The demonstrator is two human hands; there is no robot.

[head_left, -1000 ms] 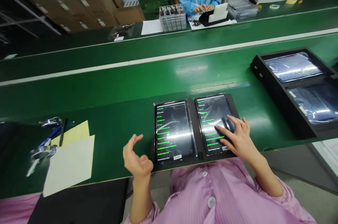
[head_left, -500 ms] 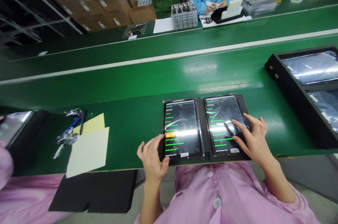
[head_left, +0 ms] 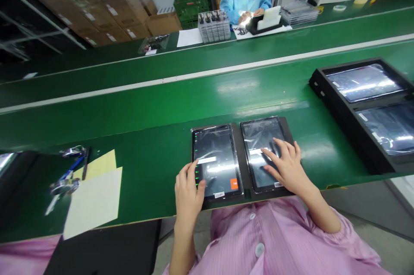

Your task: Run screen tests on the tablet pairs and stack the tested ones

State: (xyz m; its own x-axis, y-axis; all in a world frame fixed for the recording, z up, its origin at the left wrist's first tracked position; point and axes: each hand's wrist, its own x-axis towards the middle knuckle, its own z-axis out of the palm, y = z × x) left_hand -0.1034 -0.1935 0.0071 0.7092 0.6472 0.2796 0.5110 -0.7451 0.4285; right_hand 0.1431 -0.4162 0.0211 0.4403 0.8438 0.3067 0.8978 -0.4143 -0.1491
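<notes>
In the head view, the left hand (head_left: 189, 191), thumb and fingers apart, rests at the left edge of a lit tablet (head_left: 218, 175) on the green bench (head_left: 145, 171); the right hand (head_left: 287, 166), fingers spread, extends over a second tablet (head_left: 258, 137) just beside it, near a black tray (head_left: 346, 117).

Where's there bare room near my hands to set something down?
The green bench is bare between the paper sheets and your left hand, between your right hand and the black tray, and mostly beyond the left tablet and right tablet, up to the white strip. It's crowded at those tablets, with a hand at each, and around the pen-like items.
</notes>
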